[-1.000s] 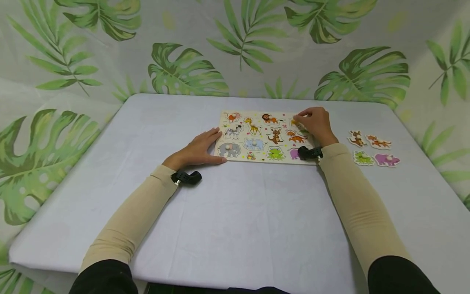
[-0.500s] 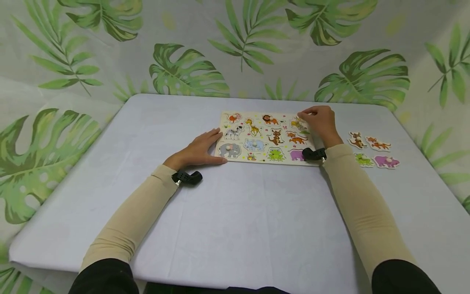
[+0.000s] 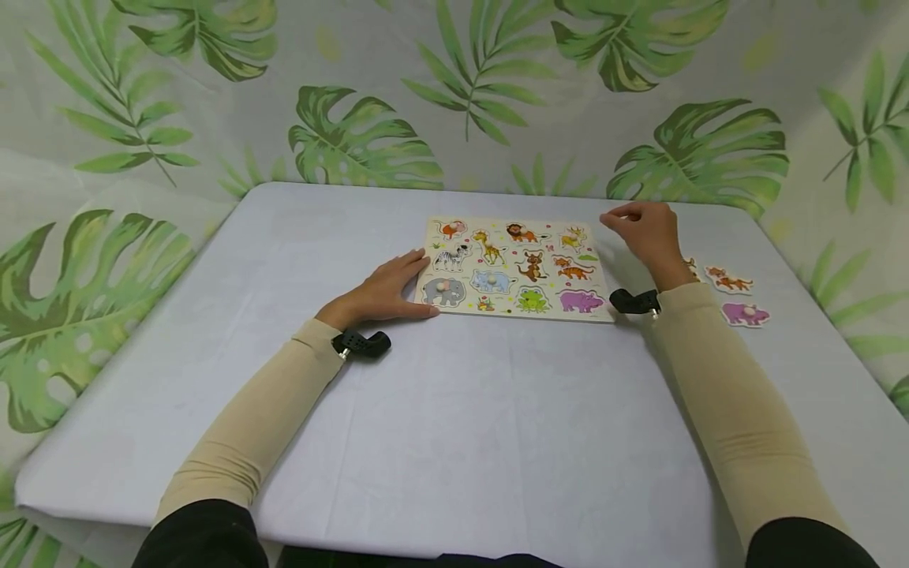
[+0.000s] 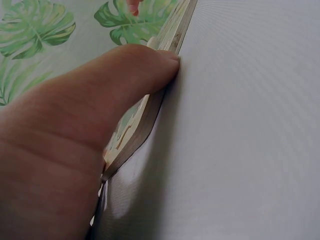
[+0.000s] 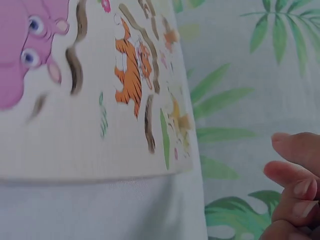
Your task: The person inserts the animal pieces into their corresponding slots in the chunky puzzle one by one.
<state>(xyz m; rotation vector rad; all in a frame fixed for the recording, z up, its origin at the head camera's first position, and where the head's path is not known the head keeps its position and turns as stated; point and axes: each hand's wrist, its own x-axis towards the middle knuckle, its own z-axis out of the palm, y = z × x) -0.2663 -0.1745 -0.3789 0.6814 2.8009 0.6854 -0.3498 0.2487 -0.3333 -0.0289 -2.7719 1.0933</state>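
Observation:
A wooden animal puzzle board [image 3: 490,222] lies flat on the table. My left hand [image 3: 383,290] rests against its left side, fingers straight along that side and thumb along the front edge. In the left wrist view the thumb [image 4: 140,67] touches the board's edge. A yellow horned-animal piece [image 3: 572,238] sits in the board's top right slot. Just right of the board, my right hand [image 3: 649,237] hovers with nothing held; the right wrist view shows its thumb and forefinger [image 5: 287,175] slightly apart. Pictured tiger, frog, hippo and kangaroo spaces show on the board's right part.
Loose on the table to the right are a tiger piece [image 3: 728,279] and a purple hippo piece [image 3: 744,315]. A kangaroo piece [image 3: 693,270] peeks out beside my right wrist, and the frog piece is hidden behind it. A leaf-print cloth [image 3: 497,102] hangs behind the table.
My right hand has let go of the yellow horned-animal piece at the top right slot and moved right, off the board, now covering the frog piece. The left hand has stayed still.

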